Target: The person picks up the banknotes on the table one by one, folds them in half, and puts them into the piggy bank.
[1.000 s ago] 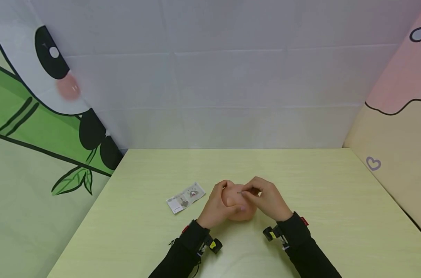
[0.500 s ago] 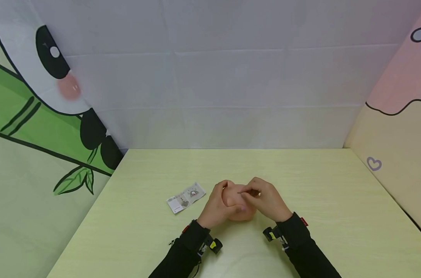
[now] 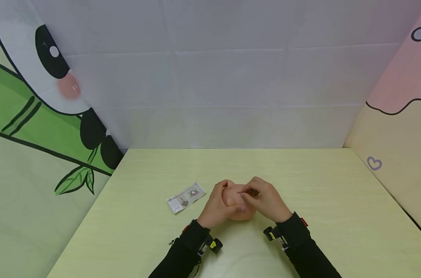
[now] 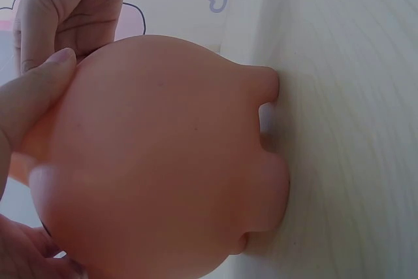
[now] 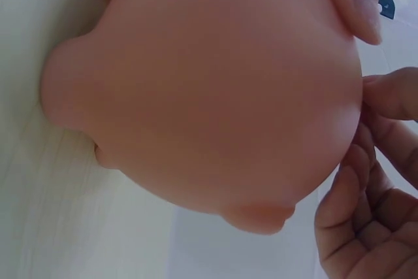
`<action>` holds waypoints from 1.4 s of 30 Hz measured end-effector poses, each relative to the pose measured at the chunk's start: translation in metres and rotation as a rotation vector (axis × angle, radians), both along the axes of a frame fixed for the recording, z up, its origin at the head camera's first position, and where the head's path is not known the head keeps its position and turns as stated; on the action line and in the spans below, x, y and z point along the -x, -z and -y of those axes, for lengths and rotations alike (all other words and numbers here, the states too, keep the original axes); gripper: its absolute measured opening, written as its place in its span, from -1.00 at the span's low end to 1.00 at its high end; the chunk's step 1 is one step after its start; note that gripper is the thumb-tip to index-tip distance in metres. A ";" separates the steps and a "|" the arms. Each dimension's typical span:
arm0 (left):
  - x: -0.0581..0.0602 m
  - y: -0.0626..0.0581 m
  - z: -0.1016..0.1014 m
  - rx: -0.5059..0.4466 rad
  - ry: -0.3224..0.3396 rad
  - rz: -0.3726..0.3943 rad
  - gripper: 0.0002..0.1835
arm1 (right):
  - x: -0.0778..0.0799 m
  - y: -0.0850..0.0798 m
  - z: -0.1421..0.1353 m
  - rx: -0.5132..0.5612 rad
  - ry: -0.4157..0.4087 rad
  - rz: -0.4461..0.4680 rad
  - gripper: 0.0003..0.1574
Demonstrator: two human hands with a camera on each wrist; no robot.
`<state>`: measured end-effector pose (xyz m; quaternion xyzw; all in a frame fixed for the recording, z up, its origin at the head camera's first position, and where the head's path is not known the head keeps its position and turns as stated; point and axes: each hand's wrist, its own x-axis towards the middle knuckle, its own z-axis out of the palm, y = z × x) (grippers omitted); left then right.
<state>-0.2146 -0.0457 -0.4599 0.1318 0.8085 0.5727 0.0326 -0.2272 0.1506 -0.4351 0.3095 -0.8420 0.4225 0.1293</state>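
A round pink piggy bank [image 3: 232,190] stands on its stubby feet [image 4: 268,191] on the table, between both hands. My left hand [image 3: 214,208] grips it from the left, thumb across the near side and fingers over the far top. At the top of the bank, my right hand [image 3: 267,199] has thumb and forefinger pinched together. A tiny dark sliver shows at those fingertips in the head view; I cannot tell what kind of thing they pinch. The right wrist view shows the right fingers [image 5: 353,181] curled close beside the bank's top, its body hiding their tips.
A banknote [image 3: 186,197] lies flat on the pale wooden table [image 3: 120,235], just left of the left hand. Behind the table hangs a light grey cloth [image 3: 227,81], with cartoon-printed panels at both sides. Each black sleeve [image 3: 309,247] carries a small wrist camera.
The small greenish bit visible at the right fingertips a second ago now shows only as a thin dark sliver. The left hand, piggy bank and banknote stay where they were.
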 end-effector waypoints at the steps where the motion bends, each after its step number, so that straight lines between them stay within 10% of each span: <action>1: 0.000 0.000 0.000 0.000 0.001 0.001 -0.19 | 0.000 0.000 0.000 0.000 0.002 -0.004 -0.86; 42: 0.011 0.001 -0.007 0.000 -0.024 0.005 -0.17 | 0.012 0.002 -0.003 -0.075 0.029 -0.026 -0.92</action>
